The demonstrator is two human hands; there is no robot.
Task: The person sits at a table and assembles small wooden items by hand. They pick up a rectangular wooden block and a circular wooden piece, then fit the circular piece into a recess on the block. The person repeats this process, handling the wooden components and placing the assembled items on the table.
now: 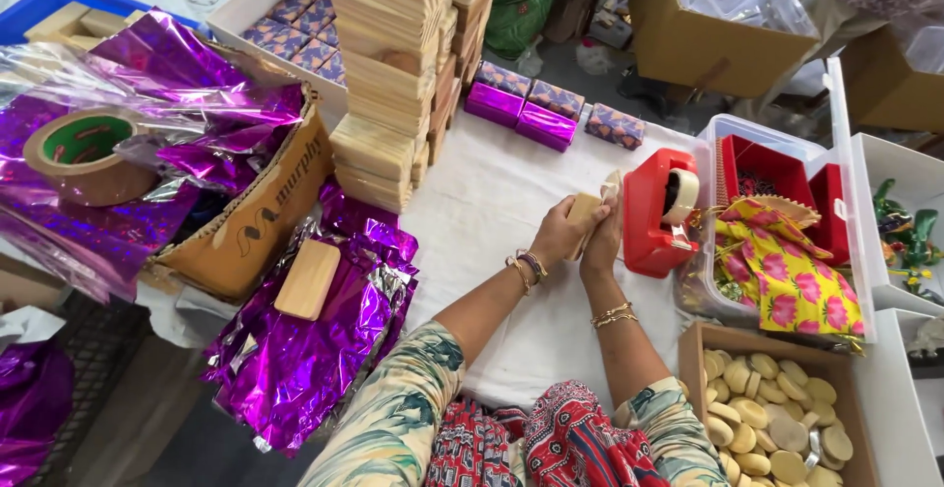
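I am clasping a small wooden block [584, 213] between my left hand [559, 236] and right hand [602, 243] over the white cloth [492, 212], beside the red tape dispenser [657, 213], still unwrapped, with purple foil sheets [305, 349] waiting nearby and wrapped boxes [521, 108] already finished behind.

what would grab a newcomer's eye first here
Shiny purple foil spreads across the left, one sheet bearing a wooden block. A tall stack of wooden blocks rises at top centre. In the middle, the left hand and right hand hold a small block beside a red tape dispenser.
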